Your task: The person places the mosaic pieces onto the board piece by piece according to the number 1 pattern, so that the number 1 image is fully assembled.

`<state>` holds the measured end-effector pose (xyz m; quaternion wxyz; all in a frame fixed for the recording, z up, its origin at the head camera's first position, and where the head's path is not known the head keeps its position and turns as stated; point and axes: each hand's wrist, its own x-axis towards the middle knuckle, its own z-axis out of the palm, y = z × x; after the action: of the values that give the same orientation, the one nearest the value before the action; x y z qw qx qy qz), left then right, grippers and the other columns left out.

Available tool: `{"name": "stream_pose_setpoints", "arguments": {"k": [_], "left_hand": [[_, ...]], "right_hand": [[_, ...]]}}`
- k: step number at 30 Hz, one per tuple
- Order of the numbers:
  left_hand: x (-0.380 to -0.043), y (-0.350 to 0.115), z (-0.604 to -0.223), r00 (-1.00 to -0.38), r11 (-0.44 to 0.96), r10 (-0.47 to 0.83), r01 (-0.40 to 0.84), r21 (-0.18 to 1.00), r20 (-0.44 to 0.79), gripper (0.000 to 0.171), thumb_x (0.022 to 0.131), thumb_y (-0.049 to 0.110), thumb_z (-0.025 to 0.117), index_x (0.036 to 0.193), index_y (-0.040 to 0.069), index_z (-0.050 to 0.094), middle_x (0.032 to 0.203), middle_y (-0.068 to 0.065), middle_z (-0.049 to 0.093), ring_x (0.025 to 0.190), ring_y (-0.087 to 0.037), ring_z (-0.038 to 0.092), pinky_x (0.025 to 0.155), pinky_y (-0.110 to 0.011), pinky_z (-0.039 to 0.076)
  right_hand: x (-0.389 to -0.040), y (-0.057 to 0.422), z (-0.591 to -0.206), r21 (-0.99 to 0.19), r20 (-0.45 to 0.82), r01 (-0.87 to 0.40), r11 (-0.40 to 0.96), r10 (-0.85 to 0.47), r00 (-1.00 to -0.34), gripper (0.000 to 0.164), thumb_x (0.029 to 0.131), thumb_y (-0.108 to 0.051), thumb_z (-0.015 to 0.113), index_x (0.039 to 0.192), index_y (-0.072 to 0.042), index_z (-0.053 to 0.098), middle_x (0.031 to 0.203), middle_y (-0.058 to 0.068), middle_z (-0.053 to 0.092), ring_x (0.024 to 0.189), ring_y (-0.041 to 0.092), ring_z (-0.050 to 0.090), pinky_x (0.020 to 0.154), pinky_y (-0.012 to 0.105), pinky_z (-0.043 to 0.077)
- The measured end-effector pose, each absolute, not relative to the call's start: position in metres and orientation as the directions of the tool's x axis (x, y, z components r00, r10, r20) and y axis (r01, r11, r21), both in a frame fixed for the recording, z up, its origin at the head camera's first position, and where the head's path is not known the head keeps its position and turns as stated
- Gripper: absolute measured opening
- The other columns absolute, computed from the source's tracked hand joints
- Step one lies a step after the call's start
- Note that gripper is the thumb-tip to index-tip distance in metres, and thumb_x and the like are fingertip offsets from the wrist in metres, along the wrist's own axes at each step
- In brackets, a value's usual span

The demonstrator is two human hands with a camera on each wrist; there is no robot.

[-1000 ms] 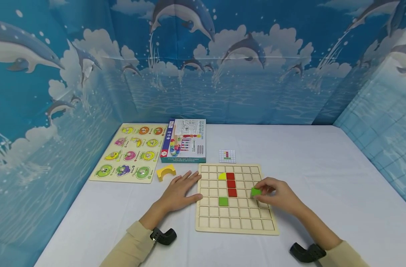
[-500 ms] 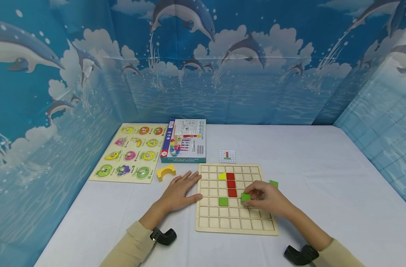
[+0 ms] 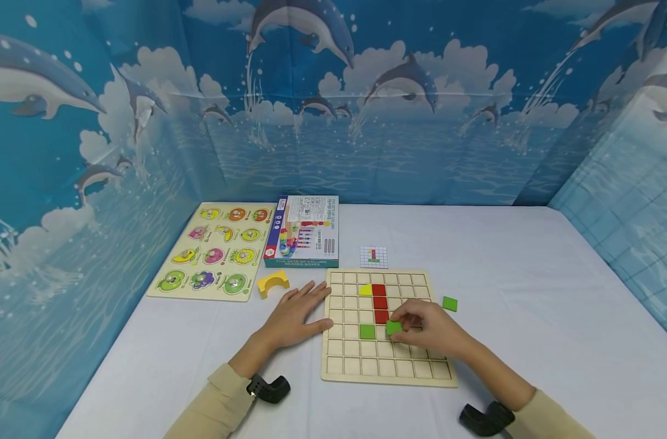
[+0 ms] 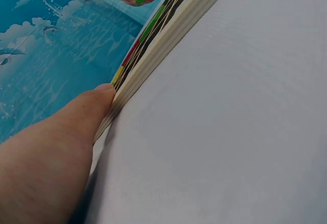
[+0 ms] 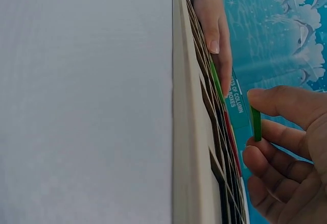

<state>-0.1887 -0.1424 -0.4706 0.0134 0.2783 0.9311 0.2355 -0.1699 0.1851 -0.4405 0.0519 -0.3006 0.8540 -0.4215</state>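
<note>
My right hand (image 3: pixel 435 329) pinches a green square tile (image 3: pixel 393 328) between thumb and fingers, over the wooden grid board (image 3: pixel 369 367). In the right wrist view, the held green tile (image 5: pixel 256 123) stands on edge, apart from the board. My left hand (image 3: pixel 296 314) lies with fingers extended, fingertips and thumb at the board's left edge. Several tiles sit in the grid: a yellow rounded piece (image 3: pixel 364 291), a column of red squares (image 3: pixel 380 303), and one green square (image 3: pixel 367 331) left of the held tile. Another green tile (image 3: pixel 450 303) lies loose right of the board.
A small pattern card (image 3: pixel 374 256) lies behind the board. Farther left are a boxed toy set (image 3: pixel 311 241), a fruit puzzle board (image 3: pixel 193 241) and a yellow arch block (image 3: pixel 272 283) near my left hand. A dolphin-print curtain (image 3: pixel 333 146) surrounds the white table (image 3: pixel 531 274).
My right hand has moved left across the board with the green tile, toward the green tile in the grid. The loose green tile has come into view behind it. The left hand stays put.
</note>
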Motion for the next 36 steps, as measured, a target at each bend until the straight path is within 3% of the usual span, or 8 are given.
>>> {"name": "stream_pose_setpoints", "arguments": {"k": [22,36], "left_hand": [[-0.188,-0.142,-0.47,-0.843,0.738,0.527,0.517,0.434,0.107,0.071,0.094,0.056,0.052,0.152,0.016,0.037,0.157,-0.001,0.031,0.146,-0.023,0.021,0.115,-0.049,0.016],[-0.188,-0.142,-0.469,-0.842,0.736,0.529,0.518,0.435,0.108,0.072,0.094,0.056,0.052,0.152,0.016,0.036,0.157,-0.001,0.031,0.147,-0.023,0.02,0.115,-0.049,0.015]], "right_hand": [[-0.169,0.167,-0.448,-0.747,0.134,-0.461,0.479,-0.571,-0.81,0.023,0.08,-0.022,0.082,0.098,-0.018,0.069,0.086,-0.008,0.06,0.076,0.014,0.056,0.063,0.023,0.047],[-0.169,0.165,-0.449,-0.735,0.139,-0.474,0.485,-0.577,-0.805,0.023,0.081,-0.019,0.081,0.099,-0.014,0.069,0.083,-0.005,0.057,0.073,0.012,0.053,0.063,0.023,0.046]]}}
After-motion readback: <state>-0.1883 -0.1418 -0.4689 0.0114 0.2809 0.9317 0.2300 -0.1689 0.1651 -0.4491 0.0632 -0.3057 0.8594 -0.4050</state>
